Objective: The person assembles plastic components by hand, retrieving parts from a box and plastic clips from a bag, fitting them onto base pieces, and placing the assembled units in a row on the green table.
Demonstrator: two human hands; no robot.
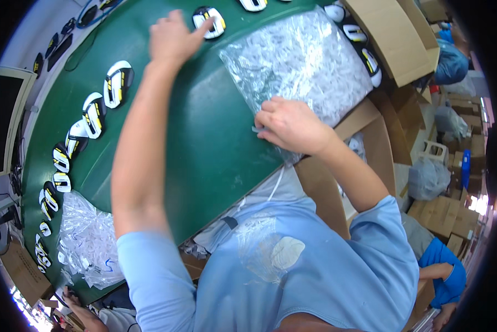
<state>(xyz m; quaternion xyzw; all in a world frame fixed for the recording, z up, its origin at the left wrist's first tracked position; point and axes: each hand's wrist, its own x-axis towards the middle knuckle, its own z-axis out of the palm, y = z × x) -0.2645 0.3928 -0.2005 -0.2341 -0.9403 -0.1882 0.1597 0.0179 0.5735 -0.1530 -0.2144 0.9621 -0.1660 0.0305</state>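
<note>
Stretched far forward, my left hand (174, 40) has its thumb spread away from the fingers. The thumb tip reaches a rounded black, white and yellow piece (210, 22) lying on the green table. My right hand (290, 124) is closed in a pinch at the near edge of a large clear plastic bag (306, 61). A small whitish piece (255, 129) shows at its fingertips; its kind is not clear. Many small translucent white pieces fill the bag. Similar black, white and yellow pieces (117, 84) stand in a curved row along the table's left side.
Another clear bag of small pieces (91, 243) lies at the near left of the green table (215, 149). Open cardboard boxes (395, 39) stand at the right edge. A monitor (8, 119) is at far left. Other people are at the right (442, 271) and lower left (88, 318).
</note>
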